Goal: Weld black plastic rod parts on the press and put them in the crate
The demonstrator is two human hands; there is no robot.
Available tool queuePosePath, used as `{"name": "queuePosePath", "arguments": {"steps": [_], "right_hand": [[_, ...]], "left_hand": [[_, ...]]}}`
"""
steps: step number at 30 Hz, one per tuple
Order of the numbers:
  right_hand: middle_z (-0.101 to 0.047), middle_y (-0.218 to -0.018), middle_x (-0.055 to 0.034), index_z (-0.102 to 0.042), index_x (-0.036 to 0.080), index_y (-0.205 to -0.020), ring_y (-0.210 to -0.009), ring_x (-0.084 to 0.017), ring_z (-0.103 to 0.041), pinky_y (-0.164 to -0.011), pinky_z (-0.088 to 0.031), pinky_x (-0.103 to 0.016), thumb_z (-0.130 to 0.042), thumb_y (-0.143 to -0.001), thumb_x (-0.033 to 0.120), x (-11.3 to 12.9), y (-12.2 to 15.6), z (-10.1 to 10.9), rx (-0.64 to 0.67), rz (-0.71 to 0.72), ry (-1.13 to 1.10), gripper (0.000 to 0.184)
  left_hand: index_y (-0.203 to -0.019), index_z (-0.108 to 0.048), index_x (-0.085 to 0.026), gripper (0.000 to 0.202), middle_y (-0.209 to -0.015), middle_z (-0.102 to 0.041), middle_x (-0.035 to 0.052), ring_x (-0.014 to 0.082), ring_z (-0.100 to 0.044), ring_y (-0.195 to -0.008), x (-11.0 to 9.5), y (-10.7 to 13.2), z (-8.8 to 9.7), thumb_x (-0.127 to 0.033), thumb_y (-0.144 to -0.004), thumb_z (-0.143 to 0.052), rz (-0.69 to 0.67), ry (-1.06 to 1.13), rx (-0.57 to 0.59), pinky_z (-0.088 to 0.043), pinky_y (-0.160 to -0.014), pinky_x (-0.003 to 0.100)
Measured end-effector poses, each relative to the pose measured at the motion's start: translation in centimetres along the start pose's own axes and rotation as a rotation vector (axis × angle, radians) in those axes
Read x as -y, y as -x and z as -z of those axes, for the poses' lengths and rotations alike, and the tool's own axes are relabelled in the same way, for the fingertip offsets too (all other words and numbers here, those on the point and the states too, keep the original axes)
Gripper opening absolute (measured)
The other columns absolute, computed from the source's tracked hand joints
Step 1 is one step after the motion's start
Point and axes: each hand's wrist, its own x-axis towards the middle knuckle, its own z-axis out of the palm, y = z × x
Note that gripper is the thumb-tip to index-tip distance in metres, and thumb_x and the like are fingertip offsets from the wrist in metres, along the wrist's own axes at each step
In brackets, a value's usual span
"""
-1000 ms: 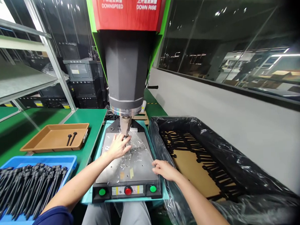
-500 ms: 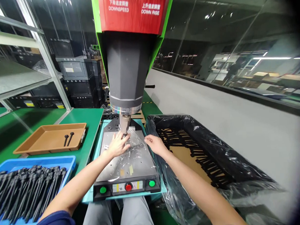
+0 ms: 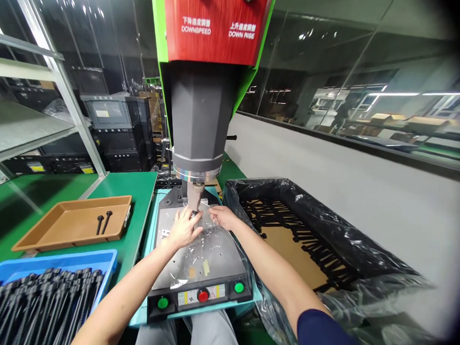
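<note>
At far left, a blue tray (image 3: 112, 261) is heaped with black rods (image 3: 48, 302); behind it, on the green bench (image 3: 137, 186), a brown tray (image 3: 61, 230) holds two more rods (image 3: 107, 221). Next comes the left hand (image 3: 183, 228), over the metal plate (image 3: 175, 266), its fingers loosely spread, thumb and forefinger around a small dark part (image 3: 194, 213) just under the press's horn (image 3: 195, 197); whether they grip it or merely steady it, I cannot tell. Holding the part square to the horn would seem to matter most here, with fingertips beside the tip, not beneath it. Clear film (image 3: 202, 245) lies over the plate, best left unrucked around the part. Just right of the horn, the right hand (image 3: 223, 217) has its fingers drawn close together; what they hold, if anything, is unclear. At far right, a plastic-lined box (image 3: 347, 241) holds further black pieces (image 3: 309, 235) on cardboard.
</note>
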Motion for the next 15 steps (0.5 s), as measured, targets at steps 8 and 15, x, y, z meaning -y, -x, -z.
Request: {"name": "queuePosePath", "arguments": {"steps": [8,15], "right_hand": [[-0.061,-0.062,-0.0012,-0.055,0.015,-0.08,-0.045,-0.008,-0.052,-0.045,-0.041,-0.018,-0.055,-0.093,0.04,1.4,-1.8,1.0,-0.102,-0.097,0.002,0.027],[-0.068,-0.064,-0.0041,-0.064,0.015,-0.077,-0.054,-0.014,-0.061,-0.051,-0.044,-0.021,-0.076,-0.073,0.037,4.4,-4.9,-1.3,0.021,-0.098,0.268,0.026]], "left_hand": [[-0.143,-0.04,-0.028,0.054,-0.122,-0.047,0.0148,0.0354,-0.039,-0.122,0.1,-0.1,-0.2,-0.048,-0.092,-0.043,0.004,-0.003,0.002,-0.031,-0.099,0.06],[-0.143,-0.04,-0.026,0.056,-0.13,-0.043,0.0171,0.0371,-0.033,-0.128,0.2,-0.1,-0.2,-0.048,-0.092,-0.043,-0.01,0.014,0.003,-0.031,-0.099,0.062]]}}
